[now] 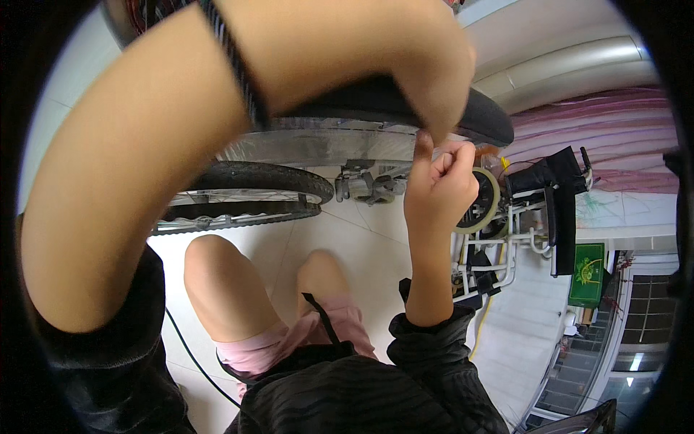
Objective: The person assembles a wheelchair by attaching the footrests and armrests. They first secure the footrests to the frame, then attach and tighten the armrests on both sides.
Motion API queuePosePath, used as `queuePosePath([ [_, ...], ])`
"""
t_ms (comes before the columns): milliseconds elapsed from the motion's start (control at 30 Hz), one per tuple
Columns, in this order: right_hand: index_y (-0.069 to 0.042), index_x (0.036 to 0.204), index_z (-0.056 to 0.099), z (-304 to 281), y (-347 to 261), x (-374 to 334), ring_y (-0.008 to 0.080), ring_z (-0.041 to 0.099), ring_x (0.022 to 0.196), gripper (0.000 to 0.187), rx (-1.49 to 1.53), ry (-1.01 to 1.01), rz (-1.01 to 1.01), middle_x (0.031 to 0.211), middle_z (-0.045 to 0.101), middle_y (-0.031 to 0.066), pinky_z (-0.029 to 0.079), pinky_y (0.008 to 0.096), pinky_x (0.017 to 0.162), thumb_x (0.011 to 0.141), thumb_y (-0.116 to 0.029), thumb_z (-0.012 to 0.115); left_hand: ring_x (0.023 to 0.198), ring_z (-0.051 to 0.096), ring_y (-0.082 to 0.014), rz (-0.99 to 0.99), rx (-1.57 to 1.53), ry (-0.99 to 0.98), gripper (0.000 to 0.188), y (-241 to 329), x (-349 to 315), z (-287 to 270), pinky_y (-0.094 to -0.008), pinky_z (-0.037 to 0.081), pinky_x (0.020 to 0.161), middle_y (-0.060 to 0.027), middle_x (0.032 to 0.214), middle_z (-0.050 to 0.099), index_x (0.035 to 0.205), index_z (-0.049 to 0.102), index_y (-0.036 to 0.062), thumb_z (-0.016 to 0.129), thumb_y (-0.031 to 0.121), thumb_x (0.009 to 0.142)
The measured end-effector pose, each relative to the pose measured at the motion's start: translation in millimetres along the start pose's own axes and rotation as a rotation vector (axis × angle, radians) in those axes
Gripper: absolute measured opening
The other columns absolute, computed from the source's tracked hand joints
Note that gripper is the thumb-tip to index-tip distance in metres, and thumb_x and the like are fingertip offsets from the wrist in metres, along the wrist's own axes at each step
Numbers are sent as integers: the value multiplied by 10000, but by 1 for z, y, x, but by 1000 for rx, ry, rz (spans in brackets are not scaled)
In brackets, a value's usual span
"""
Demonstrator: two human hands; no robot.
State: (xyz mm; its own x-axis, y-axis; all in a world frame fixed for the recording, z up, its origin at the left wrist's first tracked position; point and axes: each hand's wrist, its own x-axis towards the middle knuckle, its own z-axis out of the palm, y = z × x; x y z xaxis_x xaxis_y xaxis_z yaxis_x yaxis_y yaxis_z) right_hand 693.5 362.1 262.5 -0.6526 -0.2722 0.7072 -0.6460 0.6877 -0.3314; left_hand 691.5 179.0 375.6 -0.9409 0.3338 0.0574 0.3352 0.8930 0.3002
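My left forearm sweeps across the top of the view, crossed by a dark braided band. My left hand (pixel 437 79) bends downward over a black curved rim (pixel 486 121). Its fingers are blurred and partly hidden, so their grip is unclear. Just below, my right hand (pixel 442 177) is raised with its fingers curled in and its thumb up, close to the left fingertips. What it pinches, if anything, I cannot make out. Clear, crinkled plastic film (pixel 311 147) hangs under the black rim, beside both hands. A small orange-brown patch (pixel 490 159) shows behind the right hand.
Bicycle wheels with black tyres (pixel 253 173) stand at the left, above my knees. A folded white-framed wheelchair (pixel 515 239) is on the right, near a pink striped curtain (pixel 593 130). A green box (pixel 587 275) lies farther right. A black cable (pixel 195 358) runs beside my leg.
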Motion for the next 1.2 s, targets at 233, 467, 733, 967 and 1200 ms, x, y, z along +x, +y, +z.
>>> queuePosePath([
  [233, -8, 806, 510, -3, -5, 4, 208, 438, 397, 313, 52, -123, 159, 472, 460, 80, 331, 359, 438, 921, -273, 629, 775, 682, -330, 198, 192, 502, 430, 5, -13, 52, -379, 543, 637, -176, 828, 644, 1021, 528, -12, 743, 14, 650],
  [467, -12, 718, 533, 1, -3, 10, 205, 444, 433, 405, 300, -256, 457, 496, 476, 78, 334, 344, 456, 962, -335, 506, 873, 678, -309, -36, 21, 139, 396, 24, -28, 1, -359, 527, 740, -170, 923, 686, 1040, 641, 32, 694, 282, 737],
  [733, -137, 722, 375, -3, 12, 10, 83, 211, 408, 504, 1567, -716, 1069, 494, 233, -64, 191, 244, 395, 998, -520, 199, 903, 652, -216, 6, -571, -687, 660, -22, 28, -1, -330, 501, 822, -110, 1068, 681, 1109, 668, 24, 628, 597, 784],
  [967, -116, 767, 407, 6, 10, 0, 49, 202, 421, 526, 1375, -601, 879, 511, 265, -69, 166, 226, 405, 1009, -546, 225, 865, 645, -176, -21, -849, -826, 762, -34, 46, 9, -300, 499, 797, -68, 1064, 682, 1142, 647, 60, 568, 729, 786],
  [1200, -121, 762, 404, 4, 10, 2, 52, 188, 448, 492, 1210, -602, 832, 526, 250, -76, 172, 223, 423, 1024, -496, 222, 930, 639, -210, -252, -698, -776, 849, -32, 50, 8, -331, 489, 836, -95, 1131, 660, 1194, 633, 40, 569, 760, 748],
])
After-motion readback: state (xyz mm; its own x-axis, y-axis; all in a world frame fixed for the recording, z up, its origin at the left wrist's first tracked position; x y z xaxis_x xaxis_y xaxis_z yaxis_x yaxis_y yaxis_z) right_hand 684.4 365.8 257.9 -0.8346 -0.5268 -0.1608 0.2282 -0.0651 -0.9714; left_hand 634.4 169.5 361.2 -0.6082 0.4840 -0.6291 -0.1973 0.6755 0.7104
